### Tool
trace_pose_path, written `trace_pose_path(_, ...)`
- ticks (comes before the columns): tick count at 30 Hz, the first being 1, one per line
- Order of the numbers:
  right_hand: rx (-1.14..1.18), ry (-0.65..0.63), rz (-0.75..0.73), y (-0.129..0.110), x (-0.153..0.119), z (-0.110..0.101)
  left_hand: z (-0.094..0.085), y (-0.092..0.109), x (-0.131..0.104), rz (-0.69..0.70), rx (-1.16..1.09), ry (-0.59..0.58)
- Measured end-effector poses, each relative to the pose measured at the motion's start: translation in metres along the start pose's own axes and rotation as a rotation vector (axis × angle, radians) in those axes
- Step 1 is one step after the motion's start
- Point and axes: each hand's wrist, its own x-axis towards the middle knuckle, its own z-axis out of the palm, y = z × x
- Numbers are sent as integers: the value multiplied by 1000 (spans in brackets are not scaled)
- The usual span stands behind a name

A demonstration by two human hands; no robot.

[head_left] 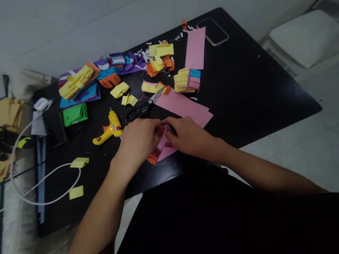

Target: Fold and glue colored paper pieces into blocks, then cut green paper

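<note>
Near the front edge of the black table, my left hand [143, 136] is closed on a piece of pink paper [161, 145]. My right hand [185, 135] meets it from the other side, its fingers bent round a dark, slim object, mostly hidden, that I cannot make out. More pink paper [182, 107] lies just beyond both hands. Black-handled scissors [143, 110] rest behind my left hand, blades pointing up and right. Left of them sits a yellow glue gun [110, 127]. A small orange folded piece [152, 158] is beside my left wrist.
Colored folded paper stacks [78, 82] and scraps cover the table's back. A yellow and pink bundle [186, 80] is right of the scissors. A phone [213, 31] lies at the back right. A white cable [51, 202] loops at left; a stool [306, 38] stands right.
</note>
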Motion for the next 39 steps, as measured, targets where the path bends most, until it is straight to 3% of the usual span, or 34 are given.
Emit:
trace_pose_path(9,27,10,-35,8,2,8,8,-5,1,10,-39,-12)
trace_pose_path(14,-6,-10,2,6,4,7,3,-6,0,35,-115,-55)
trace_pose_path(19,-37,39,10,10,5,11,0,-23,-18,84,-290,130)
trace_pose_path(23,-73,110,50,15,5,18,18,-41,-42,-8,-349,253)
trace_pose_path(30,-184,99,71,16,1,19,62,-45,-60,26,-440,213)
trace_pose_path(36,60,227,-81,28,-11,9,87,-37,-61,37,-434,316)
trace_pose_path(39,178,290,-82,39,-21,2,93,-35,-63,33,-421,323)
